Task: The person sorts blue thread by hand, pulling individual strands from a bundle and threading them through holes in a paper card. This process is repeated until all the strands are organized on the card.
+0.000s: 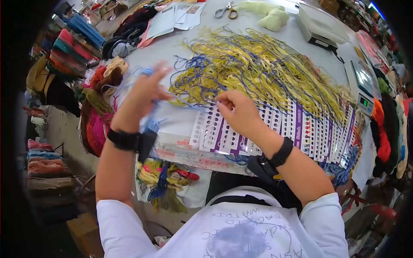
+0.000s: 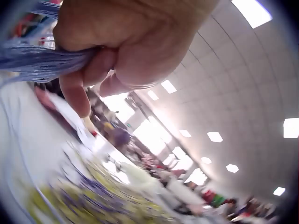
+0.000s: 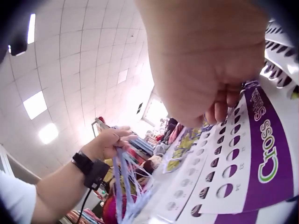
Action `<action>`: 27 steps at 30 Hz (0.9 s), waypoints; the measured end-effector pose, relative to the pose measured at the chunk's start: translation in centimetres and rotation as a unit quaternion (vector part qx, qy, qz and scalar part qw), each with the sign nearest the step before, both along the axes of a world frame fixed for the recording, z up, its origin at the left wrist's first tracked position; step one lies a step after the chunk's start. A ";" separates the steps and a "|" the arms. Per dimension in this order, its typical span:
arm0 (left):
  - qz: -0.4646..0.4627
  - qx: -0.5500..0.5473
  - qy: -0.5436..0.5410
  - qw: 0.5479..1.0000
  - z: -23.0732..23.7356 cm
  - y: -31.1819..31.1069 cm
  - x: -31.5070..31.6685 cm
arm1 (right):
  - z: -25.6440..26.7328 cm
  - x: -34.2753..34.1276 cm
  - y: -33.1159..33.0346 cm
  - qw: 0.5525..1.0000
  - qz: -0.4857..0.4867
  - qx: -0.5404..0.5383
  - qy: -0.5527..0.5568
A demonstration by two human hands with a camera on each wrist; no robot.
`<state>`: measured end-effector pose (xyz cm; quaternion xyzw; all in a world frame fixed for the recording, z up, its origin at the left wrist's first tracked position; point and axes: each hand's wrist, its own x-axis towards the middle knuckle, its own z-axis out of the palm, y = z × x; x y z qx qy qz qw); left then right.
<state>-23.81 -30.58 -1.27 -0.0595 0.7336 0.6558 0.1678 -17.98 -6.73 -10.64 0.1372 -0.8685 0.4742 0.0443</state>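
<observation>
Blue threads [image 2: 44,63], left hand [image 1: 141,95] raised, gripping them

The thread bundle [image 2: 51,64] in the left hand [image 1: 146,92] is pale to mid blue. Beyond both hands, the heaped threads [image 1: 258,66] are yellow streaked with violet-blue. By the right hand [image 1: 241,115], the white cards [image 3: 254,161] carry purple bands and rows of round holes; one C is edged green. Left of the left hand, yarn [image 1: 95,130] glows magenta.
</observation>
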 end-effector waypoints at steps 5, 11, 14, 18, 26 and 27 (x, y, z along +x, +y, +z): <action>-0.084 0.289 -0.076 0.951 0.6 5.2 5.0 | 5.8 1.2 -1.9 0.918 -0.004 -0.360 -0.167; -0.107 0.329 -0.092 0.934 1.2 6.7 6.6 | 5.5 1.9 -1.3 0.956 -0.037 -0.280 -0.083; -0.129 0.353 -0.122 0.919 0.2 7.2 6.6 | 6.8 2.8 -1.3 0.893 0.044 -0.407 -0.185; -0.064 0.351 -0.140 0.923 -0.3 6.9 6.8 | 6.0 2.9 0.6 0.853 0.076 -0.464 -0.225; 0.246 0.331 -0.048 0.910 -5.6 -15.6 2.3 | 10.1 11.4 44.6 0.728 -0.154 -0.666 -0.051; 0.251 0.353 -0.039 0.901 -5.6 -17.4 2.4 | 11.4 13.9 49.2 0.732 -0.192 -0.653 -0.016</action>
